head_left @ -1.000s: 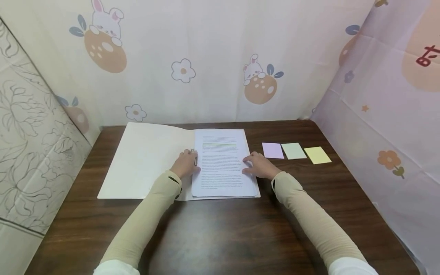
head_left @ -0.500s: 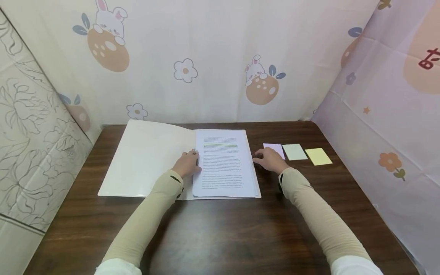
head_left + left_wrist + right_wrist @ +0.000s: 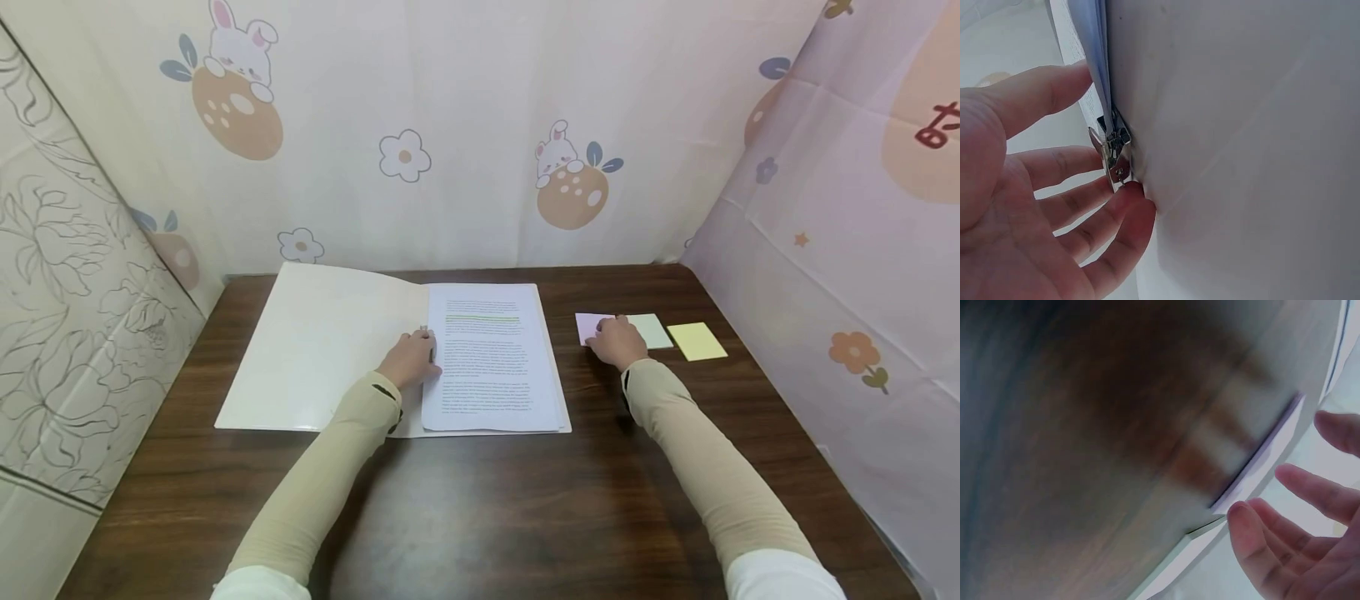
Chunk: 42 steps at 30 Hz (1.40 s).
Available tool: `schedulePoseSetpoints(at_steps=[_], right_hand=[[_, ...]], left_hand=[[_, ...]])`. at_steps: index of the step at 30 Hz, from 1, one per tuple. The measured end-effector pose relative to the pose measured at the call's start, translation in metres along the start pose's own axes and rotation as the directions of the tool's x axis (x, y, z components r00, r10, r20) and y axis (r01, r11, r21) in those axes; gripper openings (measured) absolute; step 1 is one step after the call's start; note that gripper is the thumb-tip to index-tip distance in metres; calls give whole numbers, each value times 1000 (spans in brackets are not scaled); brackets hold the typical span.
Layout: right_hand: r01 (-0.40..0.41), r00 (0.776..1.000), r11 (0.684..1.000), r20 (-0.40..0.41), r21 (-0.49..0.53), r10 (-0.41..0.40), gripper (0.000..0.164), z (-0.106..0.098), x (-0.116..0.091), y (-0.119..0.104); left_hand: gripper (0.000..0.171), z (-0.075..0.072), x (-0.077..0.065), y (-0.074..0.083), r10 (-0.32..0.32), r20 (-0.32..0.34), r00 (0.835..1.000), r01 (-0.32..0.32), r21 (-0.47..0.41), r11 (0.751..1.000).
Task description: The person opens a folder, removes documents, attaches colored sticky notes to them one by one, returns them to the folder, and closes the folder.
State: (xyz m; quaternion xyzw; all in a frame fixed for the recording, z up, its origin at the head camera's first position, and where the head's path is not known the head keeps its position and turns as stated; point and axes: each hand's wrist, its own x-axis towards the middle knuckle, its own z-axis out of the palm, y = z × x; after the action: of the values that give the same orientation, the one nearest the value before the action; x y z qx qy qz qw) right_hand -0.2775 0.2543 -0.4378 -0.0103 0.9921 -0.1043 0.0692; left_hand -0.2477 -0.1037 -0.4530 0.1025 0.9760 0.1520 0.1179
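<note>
A white folder [image 3: 322,350] lies spread open, with printed sheets [image 3: 483,367] on its right half. My left hand [image 3: 408,358] rests at the left edge of the sheets. In the left wrist view, its thumb lies along the paper edge and its fingertips are right at a metal clip [image 3: 1115,150] in the folder. Over the purple sticky note pad [image 3: 587,325] and the green sticky note pad [image 3: 654,332] is my right hand [image 3: 618,342], partly covering both. Its fingers are loosely bent, with nothing between them in the right wrist view.
A yellow sticky note pad [image 3: 697,342] lies to the right of the green one. All rest on a dark wooden table [image 3: 495,517]. Patterned curtains [image 3: 472,100] stand close behind and at the right side. One printed line is highlighted green.
My right hand has moved right from the right edge of the sheets to above the purple and green pads. The left hand stays by the clip.
</note>
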Motion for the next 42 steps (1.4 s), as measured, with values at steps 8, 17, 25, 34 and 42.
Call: schedulePoseSetpoints(at_steps=[8,17,25,34,42], right_hand=[[26,999,999,19,-19,-26,38,5,-1,5],[53,998,999,21,3,-53,38,1,4,8],[-96,994,995,45,-7,97,62,-1,4,6],[-175,984,984,38,44,173,71,7,7,5],[-217,975,971,72,104,210,84,7,12,12]], left_hand=[[59,-1,2,0,9,12,1000,-9,19,1000],[57,-3,6,-1,7,10,1000,-7,24,1000],[59,1,11,1,8,-27,1000,-6,57,998],[62,4,10,8,-33,-31,999,36,79,996],[59,1,11,13,-29,-54,998,34,103,994]])
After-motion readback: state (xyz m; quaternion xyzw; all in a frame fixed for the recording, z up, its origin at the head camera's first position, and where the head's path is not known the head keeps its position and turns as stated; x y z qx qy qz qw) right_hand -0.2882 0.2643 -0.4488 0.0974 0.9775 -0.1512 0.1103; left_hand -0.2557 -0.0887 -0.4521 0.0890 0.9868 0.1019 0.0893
